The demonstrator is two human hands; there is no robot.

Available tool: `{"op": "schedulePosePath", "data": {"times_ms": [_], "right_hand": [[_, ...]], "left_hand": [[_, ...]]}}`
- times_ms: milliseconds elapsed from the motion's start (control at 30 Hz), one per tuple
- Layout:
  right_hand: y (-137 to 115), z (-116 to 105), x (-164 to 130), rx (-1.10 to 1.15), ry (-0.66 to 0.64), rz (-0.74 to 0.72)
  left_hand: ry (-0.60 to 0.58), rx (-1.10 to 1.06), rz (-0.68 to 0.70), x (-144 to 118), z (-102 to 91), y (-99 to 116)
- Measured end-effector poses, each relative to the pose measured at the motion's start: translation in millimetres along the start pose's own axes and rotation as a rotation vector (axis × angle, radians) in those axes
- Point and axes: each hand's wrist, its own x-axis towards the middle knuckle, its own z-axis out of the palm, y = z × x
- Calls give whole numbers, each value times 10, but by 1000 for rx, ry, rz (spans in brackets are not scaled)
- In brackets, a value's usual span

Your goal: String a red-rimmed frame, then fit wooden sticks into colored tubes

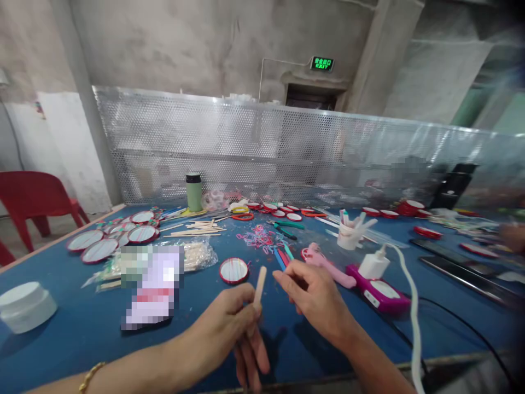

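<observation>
While the left hand pinches a stick upright above the desk, likely to keep its tip reachable, the right hand hovers beside, fingers curled loosely, holding nothing I can tell. Round mirror lies just beyond.

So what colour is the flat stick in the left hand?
Pale natural wood, a flat wooden stick held in the left hand; the head view shows it.
</observation>
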Motion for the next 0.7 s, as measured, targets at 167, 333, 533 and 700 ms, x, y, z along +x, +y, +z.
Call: {"op": "schedulePosePath", "data": {"times_ms": [167,333,533,700], "right_hand": [[18,-210,196,6,318,-20],[-12,-443,492,-7,470,-31],[-151,-440,822,-612,336,30],[-70,-312,982,-1095,-68,181]], "left_hand": [[-2,269,-96,121,203,49],[87,596,227,222,218,41],[-5,359,222,244,99,-201],[60,260,236,247,92,-279]]}}
